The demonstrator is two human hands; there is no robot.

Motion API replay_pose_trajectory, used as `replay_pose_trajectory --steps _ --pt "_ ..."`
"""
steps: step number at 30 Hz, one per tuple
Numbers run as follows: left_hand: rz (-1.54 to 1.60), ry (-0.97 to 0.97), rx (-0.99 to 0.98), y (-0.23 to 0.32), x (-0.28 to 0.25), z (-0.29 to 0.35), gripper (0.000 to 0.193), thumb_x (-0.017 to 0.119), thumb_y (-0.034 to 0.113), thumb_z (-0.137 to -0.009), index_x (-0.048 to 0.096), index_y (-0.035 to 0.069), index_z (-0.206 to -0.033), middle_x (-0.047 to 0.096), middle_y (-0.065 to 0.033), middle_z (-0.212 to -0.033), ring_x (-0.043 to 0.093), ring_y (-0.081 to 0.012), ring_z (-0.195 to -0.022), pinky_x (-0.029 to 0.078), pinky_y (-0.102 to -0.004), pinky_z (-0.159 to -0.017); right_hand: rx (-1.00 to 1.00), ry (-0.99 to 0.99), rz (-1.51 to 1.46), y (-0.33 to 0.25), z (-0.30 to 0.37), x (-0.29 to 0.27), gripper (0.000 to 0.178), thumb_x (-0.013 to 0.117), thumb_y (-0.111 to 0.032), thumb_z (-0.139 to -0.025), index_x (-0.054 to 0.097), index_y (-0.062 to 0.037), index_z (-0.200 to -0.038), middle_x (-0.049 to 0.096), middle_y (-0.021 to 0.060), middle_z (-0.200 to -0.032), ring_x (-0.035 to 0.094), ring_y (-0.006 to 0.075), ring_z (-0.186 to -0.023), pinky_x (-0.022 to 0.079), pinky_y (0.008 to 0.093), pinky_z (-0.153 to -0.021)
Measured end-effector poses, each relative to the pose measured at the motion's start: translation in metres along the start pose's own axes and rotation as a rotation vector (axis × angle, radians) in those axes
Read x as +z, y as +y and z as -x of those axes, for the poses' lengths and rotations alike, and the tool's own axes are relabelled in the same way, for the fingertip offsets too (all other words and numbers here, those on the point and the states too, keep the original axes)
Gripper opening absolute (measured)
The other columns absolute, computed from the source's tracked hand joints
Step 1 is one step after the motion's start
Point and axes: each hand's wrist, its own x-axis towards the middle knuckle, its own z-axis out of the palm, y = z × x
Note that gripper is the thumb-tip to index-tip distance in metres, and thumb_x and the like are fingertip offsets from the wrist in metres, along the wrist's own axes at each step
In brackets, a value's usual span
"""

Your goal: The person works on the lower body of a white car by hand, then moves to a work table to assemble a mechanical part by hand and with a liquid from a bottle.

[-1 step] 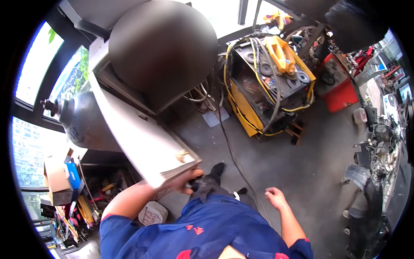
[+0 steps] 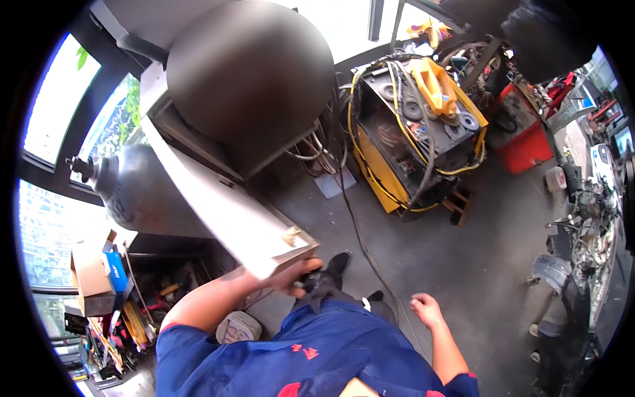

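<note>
A white metal door panel (image 2: 218,198) stands swung out from a grey cabinet, with a brass-coloured fitting (image 2: 291,235) near its close corner. Right beside that corner is my left hand (image 2: 296,278), partly covered by the panel. Its fingers curl round something dark that I cannot make out against my dark trousers. My right hand (image 2: 425,308) hangs over the floor at my side, loosely closed, with nothing visible in it.
A dark gas cylinder (image 2: 155,192) lies behind the door. Beyond the cable (image 2: 360,241) on the floor stands a yellow-and-black machine (image 2: 390,149) draped with hoses. A red bin (image 2: 526,155) and stripped vehicle parts (image 2: 582,225) are to the right; cardboard boxes (image 2: 91,271) and tools are left.
The whole scene has shifted slightly right and down in the picture. Both hands keep nearly the same pose, the left one still by the door corner.
</note>
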Motion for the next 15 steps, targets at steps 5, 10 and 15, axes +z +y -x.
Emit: replay_pose_trajectory --steps 5,10,15 --pt "-0.104 -0.109 0.025 -0.018 -0.058 -0.067 0.067 0.084 0.034 -0.074 0.055 0.01 -0.13 0.062 -0.0213 -0.113 0.061 -0.0422 -0.111 0.048 -0.0489 -0.095 0.176 0.345 -0.465 0.07 0.077 0.043 0.028 0.06 -0.013 -0.1 0.063 0.0 -0.125 0.071 0.0103 -0.102 0.069 0.0176 -0.085 0.057 0.0301 -0.072" --pt "0.036 -0.14 0.039 -0.048 -0.112 -0.108 0.078 0.082 0.035 -0.072 0.057 0.0 -0.136 0.067 -0.0229 -0.126 0.065 -0.0364 -0.117 0.051 -0.0436 -0.101 0.419 0.631 -0.754 0.181 0.171 0.174 0.025 0.062 -0.015 -0.1 0.064 -0.0048 -0.123 0.071 0.0074 -0.098 0.069 0.0176 -0.082 0.057 0.034 -0.071" --pt "0.369 -0.064 0.007 -0.133 -0.139 -0.113 0.067 0.069 0.009 -0.081 0.046 0.0 -0.144 0.061 -0.0113 -0.122 0.065 -0.0201 -0.098 0.056 -0.0356 -0.087 0.571 0.679 -1.011 0.246 0.229 0.331 0.012 0.063 -0.014 -0.099 0.065 -0.0073 -0.108 0.07 0.0066 -0.093 0.067 0.0162 -0.077 0.052 0.0309 -0.062"
